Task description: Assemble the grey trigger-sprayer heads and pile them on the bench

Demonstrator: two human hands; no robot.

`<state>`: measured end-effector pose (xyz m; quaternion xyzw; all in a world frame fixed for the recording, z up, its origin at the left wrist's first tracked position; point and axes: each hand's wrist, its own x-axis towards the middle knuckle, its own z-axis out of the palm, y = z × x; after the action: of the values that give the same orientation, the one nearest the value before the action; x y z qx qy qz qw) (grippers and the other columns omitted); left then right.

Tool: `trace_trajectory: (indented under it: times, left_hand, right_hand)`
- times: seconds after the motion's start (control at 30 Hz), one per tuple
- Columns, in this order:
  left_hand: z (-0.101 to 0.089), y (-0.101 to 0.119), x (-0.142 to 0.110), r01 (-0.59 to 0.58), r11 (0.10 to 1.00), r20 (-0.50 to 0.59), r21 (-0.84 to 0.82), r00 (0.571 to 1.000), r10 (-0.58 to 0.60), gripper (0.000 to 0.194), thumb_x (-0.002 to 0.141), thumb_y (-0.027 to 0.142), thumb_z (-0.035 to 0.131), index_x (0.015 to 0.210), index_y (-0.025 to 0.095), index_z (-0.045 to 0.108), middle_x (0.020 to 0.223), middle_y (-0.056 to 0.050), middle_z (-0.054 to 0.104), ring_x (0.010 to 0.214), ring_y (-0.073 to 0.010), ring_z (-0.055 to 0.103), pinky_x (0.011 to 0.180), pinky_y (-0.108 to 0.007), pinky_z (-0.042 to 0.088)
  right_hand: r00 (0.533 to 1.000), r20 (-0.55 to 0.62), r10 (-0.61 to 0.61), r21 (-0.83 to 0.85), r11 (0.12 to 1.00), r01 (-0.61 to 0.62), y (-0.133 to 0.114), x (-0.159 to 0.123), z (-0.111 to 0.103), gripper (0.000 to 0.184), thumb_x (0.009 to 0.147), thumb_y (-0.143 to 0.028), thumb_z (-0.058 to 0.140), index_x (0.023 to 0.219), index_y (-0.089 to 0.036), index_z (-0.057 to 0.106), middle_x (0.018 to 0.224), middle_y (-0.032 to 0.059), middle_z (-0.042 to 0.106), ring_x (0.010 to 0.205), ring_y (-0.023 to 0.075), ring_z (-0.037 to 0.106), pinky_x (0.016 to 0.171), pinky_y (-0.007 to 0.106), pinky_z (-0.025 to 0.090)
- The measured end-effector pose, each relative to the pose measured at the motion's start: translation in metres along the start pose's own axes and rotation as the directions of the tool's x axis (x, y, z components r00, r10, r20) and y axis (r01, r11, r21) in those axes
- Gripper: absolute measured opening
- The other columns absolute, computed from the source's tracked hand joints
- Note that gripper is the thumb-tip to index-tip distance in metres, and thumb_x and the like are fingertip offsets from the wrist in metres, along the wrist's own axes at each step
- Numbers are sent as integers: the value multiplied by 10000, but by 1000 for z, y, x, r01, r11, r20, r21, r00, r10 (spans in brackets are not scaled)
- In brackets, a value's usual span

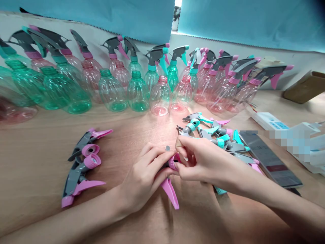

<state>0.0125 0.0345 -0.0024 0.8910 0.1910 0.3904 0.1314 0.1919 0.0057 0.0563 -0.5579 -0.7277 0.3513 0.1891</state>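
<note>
No text, label, brand, number or sign can be read with certainty. The dark phone (273,162) lying on the desk (127,135) carries a faint row of characters (257,147) across the upper part of its screen, too dim and blurred to make out. A dark red patch (276,168) sits lower on the same screen; any lettering there is illegible.

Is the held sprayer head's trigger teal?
No, the sprayer head in the left hand has a pink trigger.
</note>
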Motion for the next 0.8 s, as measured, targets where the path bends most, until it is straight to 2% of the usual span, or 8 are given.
trace_trajectory:
  times: [0.1, 0.23, 0.33, 0.5, 0.67, 0.8]
  left_hand:
    - [0, 1, 1, 35, 999, 18, -4, 999, -35, 190, 906, 173, 503, 1090, 142, 543, 891, -74, 608, 827, -191, 507, 709, -316, 483]
    - [1, 3, 1, 33, 999, 7, -1, 999, -33, 165, 891, 158, 518, 1051, 131, 547, 875, -74, 606, 823, -192, 509, 720, -318, 481]
    - [2, 4, 0, -9, 1000, 4, 16, 1000, 9, 213, 876, 128, 532, 1088, 119, 521, 901, -85, 600, 830, -197, 502, 725, -324, 480]
    - [1, 5, -2, -36, 998, 20, 60, 999, 35, 238, 875, 131, 540, 1106, 79, 515, 904, -100, 608, 832, -206, 497, 723, -330, 467]
    - [2, 6, -2, -45, 992, 41, 120, 998, 41, 210, 900, 192, 518, 1088, 100, 528, 888, -81, 622, 821, -204, 502, 704, -329, 424]
    - [3, 7, -4, -85, 984, 41, 157, 996, 79, 187, 912, 179, 488, 1071, 93, 538, 883, -80, 614, 813, -197, 488, 688, -323, 379]
  right_hand:
    - [1000, 22, -9, -90, 996, 11, -2, -4, -2, 214, 701, -243, 554, 667, -222, 344, 583, -81, 416, 538, 88, 332, 464, 225, 252]
    - [998, -52, -21, -178, 984, 12, -6, -7, 3, 132, 682, -194, 510, 674, -216, 380, 594, -61, 441, 522, 93, 338, 472, 238, 249]
    - [996, -90, 9, -153, 988, -23, -6, -4, 5, 152, 664, -190, 504, 657, -220, 355, 566, -66, 416, 521, 97, 340, 468, 237, 245]
    - [996, -50, 72, -112, 991, -77, -4, -1, 1, 186, 673, -224, 518, 663, -224, 332, 575, -67, 441, 536, 102, 362, 463, 230, 264]
    - [992, -70, 102, -277, 954, -118, -10, -11, 3, 98, 753, -235, 448, 747, -227, 351, 636, -28, 540, 556, 134, 432, 493, 260, 270]
    - [992, -86, 90, -396, 911, -117, -16, -15, 8, 96, 757, -210, 415, 770, -223, 320, 626, -15, 527, 539, 145, 446, 497, 274, 252]
